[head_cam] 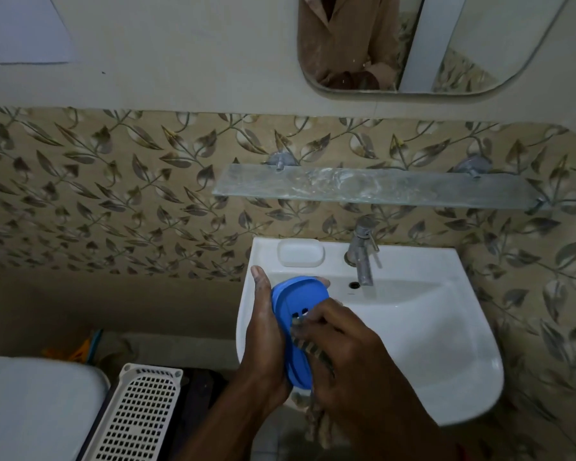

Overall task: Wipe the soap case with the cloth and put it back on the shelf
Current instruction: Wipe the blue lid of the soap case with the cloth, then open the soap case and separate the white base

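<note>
Toilet lid, white, occupies the lower left corner of the view; a white perforated basket stands just beside it on its right, tilted.

Left hand grasps the blue soap case over the front left edge of the white sink; the thumb lies along the case's left rim and 1 fingertip shows at its far end; the case is tilted, hollow side toward the camera, with small slots visible in its floor.

Right hand grips the striped cloth, fingers curled round it, and presses it against the lower half of the case; part of the cloth hangs below the hands.

Sink rear edge carries a white soap holder at its left corner; a metal tap stands at mid edge, spout above the overflow hole.

Glass shelf is fixed to the leaf-patterned tiles above the sink on 2 metal brackets; the soap case is well apart from it, below.

Mirror hangs at the top right; it reflects a brown garment.
</note>
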